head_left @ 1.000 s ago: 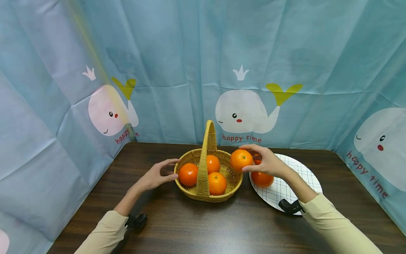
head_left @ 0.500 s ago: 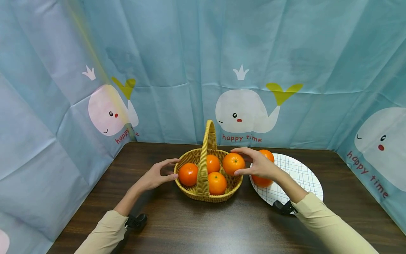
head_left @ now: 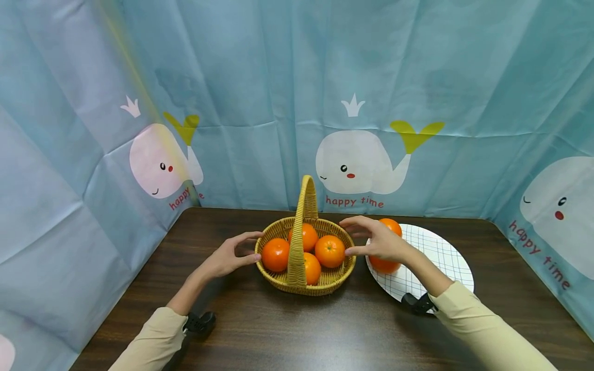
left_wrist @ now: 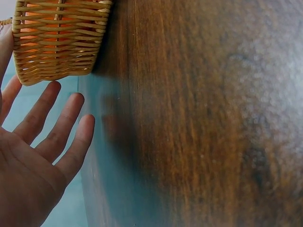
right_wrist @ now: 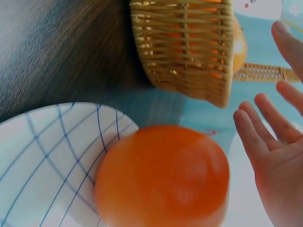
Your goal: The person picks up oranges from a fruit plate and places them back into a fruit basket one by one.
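A yellow wicker basket [head_left: 320,289] with a tall handle holds several orange fruits. Its right part contains an orange [head_left: 330,251] showing a small stem mark, and a smooth, redder fruit [head_left: 276,255] lies at the left. My left hand [head_left: 225,257] has its thumb and index finger at the left rim; in the left wrist view the other fingers [left_wrist: 61,127] extend loosely below the basket. My right hand [head_left: 381,242] hovers by the right rim, thumb and fingers spread, holding nothing. In the right wrist view its palm and fingers [right_wrist: 277,127] show beside the basket.
A white plate [head_left: 441,257] with blue grid lines stands right of the basket. On it are a persimmon-like fruit [right_wrist: 163,179] and an orange [head_left: 391,225], both partly behind my right hand. A blue whale-print curtain [head_left: 260,103] borders the dark wooden table [head_left: 297,335].
My right hand carried the orange left over the basket and let it go inside. Fruits in the basket shifted a little left. The left hand stays at the rim.
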A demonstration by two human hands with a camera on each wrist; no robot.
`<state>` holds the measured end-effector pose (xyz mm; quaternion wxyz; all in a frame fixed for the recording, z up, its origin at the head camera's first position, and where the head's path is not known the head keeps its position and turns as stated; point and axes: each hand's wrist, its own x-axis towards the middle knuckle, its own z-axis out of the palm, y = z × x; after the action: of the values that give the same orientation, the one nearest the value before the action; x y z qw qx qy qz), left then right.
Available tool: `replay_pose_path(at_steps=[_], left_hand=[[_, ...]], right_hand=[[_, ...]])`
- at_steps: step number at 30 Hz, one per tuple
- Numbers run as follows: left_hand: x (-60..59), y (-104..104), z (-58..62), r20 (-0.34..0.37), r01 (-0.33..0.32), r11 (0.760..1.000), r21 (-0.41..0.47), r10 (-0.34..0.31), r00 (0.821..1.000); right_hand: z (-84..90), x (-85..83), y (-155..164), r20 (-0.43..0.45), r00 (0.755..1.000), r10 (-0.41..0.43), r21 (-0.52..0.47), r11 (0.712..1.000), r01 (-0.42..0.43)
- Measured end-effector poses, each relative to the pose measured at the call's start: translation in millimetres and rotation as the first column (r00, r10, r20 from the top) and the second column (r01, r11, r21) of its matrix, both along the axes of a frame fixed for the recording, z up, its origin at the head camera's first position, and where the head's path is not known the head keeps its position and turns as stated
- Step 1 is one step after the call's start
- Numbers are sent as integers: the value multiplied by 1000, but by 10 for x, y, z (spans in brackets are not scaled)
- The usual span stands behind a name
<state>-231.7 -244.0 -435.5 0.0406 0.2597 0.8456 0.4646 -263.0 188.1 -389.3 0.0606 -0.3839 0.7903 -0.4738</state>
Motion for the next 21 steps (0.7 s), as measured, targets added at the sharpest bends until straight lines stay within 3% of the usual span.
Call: replay_pose_path(at_steps=[7,12,21], left_hand=[[5,-4,11,3,0,1000,3,0,1000],[9,-6,8,-5,1,1000,2,-1,1000],[3,-6,1,-2,-2,1000,-3,2,1000]], right_hand=[[53,49,211,-17,998,-63,26,998,63],[32,44,390,-79,994,-75,21,997,77],[27,72,683,-100,989,-109,38,993,113]])
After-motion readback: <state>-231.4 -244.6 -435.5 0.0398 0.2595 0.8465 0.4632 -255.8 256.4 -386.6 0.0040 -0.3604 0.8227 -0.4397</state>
